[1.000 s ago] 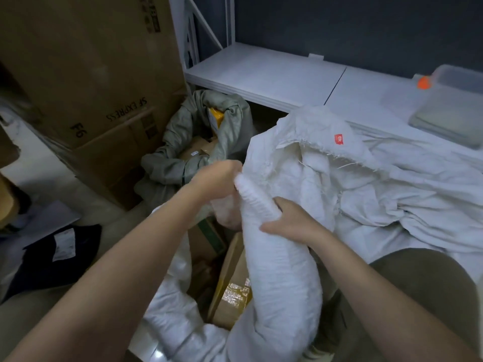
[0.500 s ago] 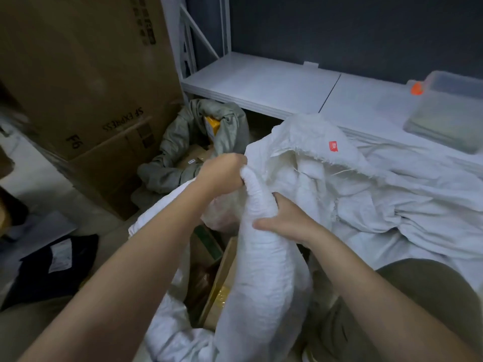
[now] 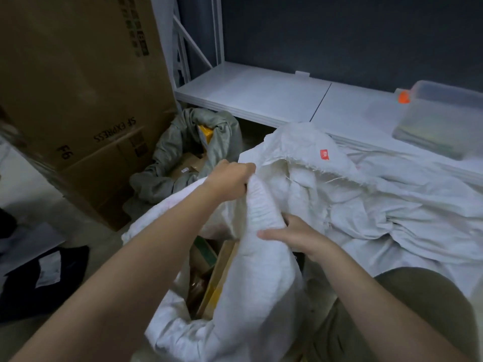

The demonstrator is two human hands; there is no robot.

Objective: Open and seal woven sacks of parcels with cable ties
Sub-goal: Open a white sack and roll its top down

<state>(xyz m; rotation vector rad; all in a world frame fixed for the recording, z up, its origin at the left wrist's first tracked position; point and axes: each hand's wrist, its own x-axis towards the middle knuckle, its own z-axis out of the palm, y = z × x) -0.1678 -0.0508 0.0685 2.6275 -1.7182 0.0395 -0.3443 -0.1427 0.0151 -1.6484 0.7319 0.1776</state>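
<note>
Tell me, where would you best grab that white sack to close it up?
Probably at the gathered neck of the white sack, wrapping round it from either side. There the cloth is bunched into a narrow roll; lower down it bulges over the parcels. The left hand grips the top, the right hand holds just below.
</note>
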